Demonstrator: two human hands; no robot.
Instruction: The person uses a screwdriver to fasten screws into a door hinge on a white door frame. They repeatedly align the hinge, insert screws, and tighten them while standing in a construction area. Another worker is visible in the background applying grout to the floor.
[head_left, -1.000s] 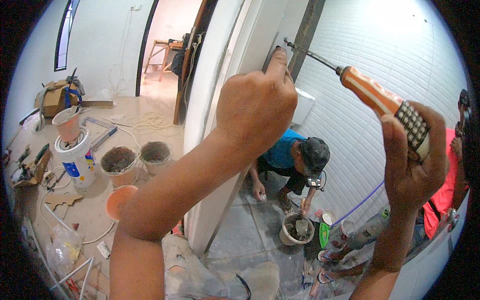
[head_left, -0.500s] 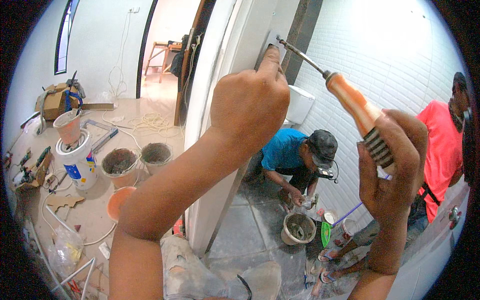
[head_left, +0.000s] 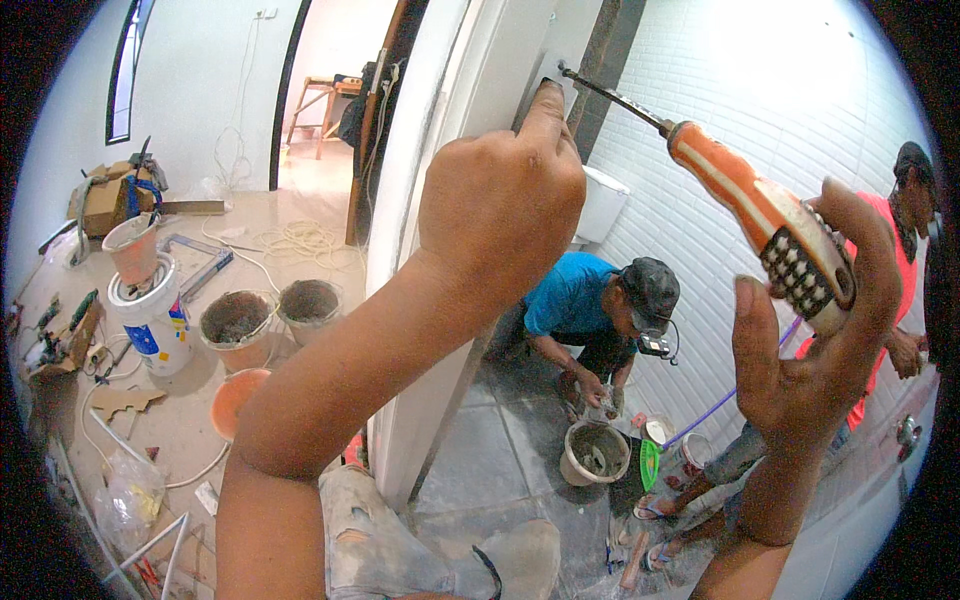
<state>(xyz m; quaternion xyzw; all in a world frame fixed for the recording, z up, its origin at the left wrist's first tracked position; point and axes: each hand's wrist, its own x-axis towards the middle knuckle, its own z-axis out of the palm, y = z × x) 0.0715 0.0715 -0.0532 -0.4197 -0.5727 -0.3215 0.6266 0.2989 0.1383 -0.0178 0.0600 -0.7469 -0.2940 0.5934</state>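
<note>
My left hand (head_left: 505,195) is raised at the white door frame (head_left: 495,65). Its index fingertip presses beside a small screw head on a light metal plate (head_left: 551,68), while the other fingers are curled and partly hidden. The screwdriver (head_left: 735,185), with an orange and white handle and black ribbed grip, slants from upper left to lower right, its tip at the screw. My right hand (head_left: 825,340) bears loosely on the handle's butt end, the thumb standing away from the grip and the fingers bent behind it.
Just beyond the frame, a person in blue (head_left: 570,295) crouches over a mortar bucket (head_left: 596,455). Another person in pink (head_left: 900,270) stands at right. On the left floor are several buckets, a white pail (head_left: 155,335), cables and tools.
My right hand has loosened on the screwdriver, its thumb and fingers spreading away from the handle. The handle has turned and shifted slightly right. My left finger stays at the plate.
</note>
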